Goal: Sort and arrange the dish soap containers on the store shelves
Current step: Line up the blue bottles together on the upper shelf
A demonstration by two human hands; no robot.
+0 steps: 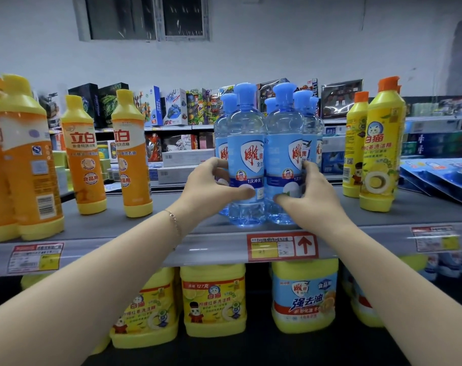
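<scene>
Blue-tinted clear plastic forms the group of dish soap bottles [266, 122] that stands in the middle of the grey shelf [171, 225], close to its front edge. Each one has a round blue cap and a light blue label with a red and white shield reading 雕牌; lower on the label a dark band begins with 1次冲.

The left hand [214, 186] grips the front left bottle [245, 143], with the thumb laid across the label and the fingers [211, 165] curled round its side. The right hand [309, 191] grips the front right bottle [284, 143] in the same manner from the other side. These two bottles stand upright and touch each other. Behind them are more of the same kind, perhaps four, partly hidden.

To the left, orange bottles [86, 154] with yellow caps carry 立白 and 食品用. To the right, yellow bottles [380, 146] with orange caps show a cat and 白猫. A red price tag [282, 247] with an arrow pointing up sits on the shelf edge, just below the blue group. On the lower shelf stand yellow jugs [214, 299] marked 白猫 and 127克, and beside them a jug with a blue label [305, 294] reading 强去油. A thin bracelet [174, 223] is on the left wrist. Behind, well apart, another rack holds toy boxes [171, 107], and flat blue packs [441, 175] lie at the far right.
</scene>
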